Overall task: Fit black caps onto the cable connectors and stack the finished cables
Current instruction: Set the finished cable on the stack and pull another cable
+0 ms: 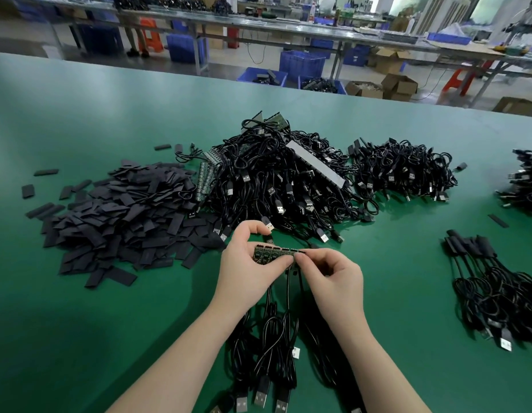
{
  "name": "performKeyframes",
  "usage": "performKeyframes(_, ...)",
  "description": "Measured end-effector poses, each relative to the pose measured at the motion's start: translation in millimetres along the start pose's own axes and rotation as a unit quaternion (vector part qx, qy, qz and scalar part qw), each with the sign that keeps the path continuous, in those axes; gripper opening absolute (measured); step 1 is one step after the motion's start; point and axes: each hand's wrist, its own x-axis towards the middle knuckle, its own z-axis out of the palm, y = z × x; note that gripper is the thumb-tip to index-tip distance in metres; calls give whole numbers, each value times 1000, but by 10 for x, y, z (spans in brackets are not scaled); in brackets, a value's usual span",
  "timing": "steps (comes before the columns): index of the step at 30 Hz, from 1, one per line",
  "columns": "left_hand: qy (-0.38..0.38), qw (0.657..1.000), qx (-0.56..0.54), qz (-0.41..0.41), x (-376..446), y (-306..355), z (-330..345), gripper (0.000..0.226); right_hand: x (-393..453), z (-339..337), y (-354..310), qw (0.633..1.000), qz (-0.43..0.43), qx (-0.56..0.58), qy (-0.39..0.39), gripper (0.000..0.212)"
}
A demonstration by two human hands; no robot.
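Note:
Both hands hold a strip of small green circuit boards [273,253] above the green table [80,308]. My left hand [246,263] grips its left part from below and behind. My right hand [330,272] pinches its right end between thumb and forefinger. Black cables [276,332] hang from the strip toward me and end in USB plugs [261,389]. A heap of flat black caps [118,216] lies to the left. Capped cables [491,281] lie stacked at the right.
A big tangle of uncapped USB cables [282,180] sits behind my hands, with a smaller pile [404,168] to its right and another [524,180] at the right edge. Beyond the table's far edge stand benches, blue crates [302,65] and cardboard boxes.

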Motion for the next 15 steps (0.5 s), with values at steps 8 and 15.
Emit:
performKeyframes(8, 28, 999, 11, -14, -49, 31, 56, 48, -21, 16, 4, 1000, 12, -17, 15, 17)
performKeyframes(15, 38, 999, 36, -1, -63, 19, 76, 47, -50, 0, 25, 998, 7, -9, 67, 18)
